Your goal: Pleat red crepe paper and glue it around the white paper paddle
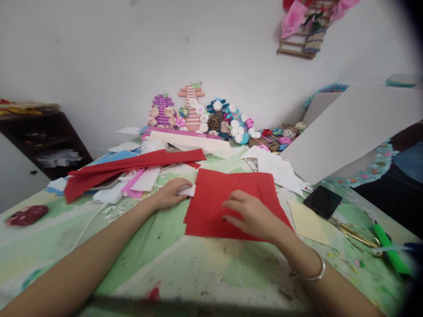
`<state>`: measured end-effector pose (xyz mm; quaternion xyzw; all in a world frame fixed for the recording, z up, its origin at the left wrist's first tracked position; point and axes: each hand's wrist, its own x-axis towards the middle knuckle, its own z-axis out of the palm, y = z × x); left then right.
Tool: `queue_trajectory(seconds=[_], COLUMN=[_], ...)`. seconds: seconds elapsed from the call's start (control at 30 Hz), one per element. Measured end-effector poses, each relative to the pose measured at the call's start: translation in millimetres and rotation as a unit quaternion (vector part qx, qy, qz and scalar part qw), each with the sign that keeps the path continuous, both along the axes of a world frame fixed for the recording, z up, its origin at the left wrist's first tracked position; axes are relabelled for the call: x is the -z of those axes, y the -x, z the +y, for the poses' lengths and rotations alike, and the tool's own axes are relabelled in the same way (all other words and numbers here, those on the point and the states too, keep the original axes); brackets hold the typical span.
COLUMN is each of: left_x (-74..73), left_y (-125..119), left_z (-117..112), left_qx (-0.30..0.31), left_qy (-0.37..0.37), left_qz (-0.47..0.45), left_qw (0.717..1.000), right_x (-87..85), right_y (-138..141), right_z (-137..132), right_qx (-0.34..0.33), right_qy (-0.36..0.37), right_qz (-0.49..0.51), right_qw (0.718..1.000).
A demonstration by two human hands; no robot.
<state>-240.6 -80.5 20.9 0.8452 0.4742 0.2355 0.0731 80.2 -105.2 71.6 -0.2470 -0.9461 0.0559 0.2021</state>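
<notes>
A stack of red crepe paper sheets (211, 207) lies flat on the table in front of me. My left hand (173, 193) rests at the stack's left edge, its thumb and fingers closed about a small white piece of paper (187, 190) that touches the red sheets. Over the middle of the stack hovers my right hand (249, 214), slightly blurred, with fingers bent and apart and nothing between them. Whether its fingertips touch the paper I cannot tell. Behind my left hand, a long folded strip of red paper (139, 163) lies across other papers.
Gold-handled scissors (358, 235), a black square object (323, 201), a yellow sheet (309, 223) and a green tool (391, 251) lie at right. White papers (276, 169) and a large white board (350, 127) are behind them. Flower-decorated stick crafts (191, 110) lean against the wall.
</notes>
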Motion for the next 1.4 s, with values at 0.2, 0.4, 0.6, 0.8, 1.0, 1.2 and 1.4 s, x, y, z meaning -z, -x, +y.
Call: queue_trajectory(seconds=[0.2,0.4,0.6,0.8,1.0,1.2,1.4], left_x=[1.2,2.2,2.4,1.9,2.8,3.0,4.2], left_y=[4.8,4.3,4.6,5.3,6.1,6.0,5.3], left_z=[2.0,5.0,5.1,5.7,6.9,7.4,7.0], left_qx=[0.007,0.017,0.03,0.027,0.024,0.013,-0.002], left_qy=[-0.001,-0.015,-0.023,-0.025,-0.035,-0.029,-0.024], left_qz=[0.008,0.039,0.051,0.061,0.063,0.058,0.037], left_qw=[1.0,0.999,0.998,0.997,0.997,0.998,0.999], right_x=[26.5,41.1,55.8,63.2,57.3,58.8,54.6], right_y=[35.7,46.8,59.6,66.9,68.9,70.1,68.7], right_z=[-34.0,-27.0,-25.4,-26.3,-28.4,-27.1,-33.6], right_qx=[-0.084,-0.058,-0.067,-0.071,-0.07,-0.096,-0.112], right_qy=[-0.113,-0.16,-0.231,-0.244,-0.212,-0.144,-0.072], right_qz=[-0.086,-0.039,0.004,0.011,0.001,0.019,0.017], right_qw=[0.986,0.985,0.971,0.967,0.975,0.985,0.991])
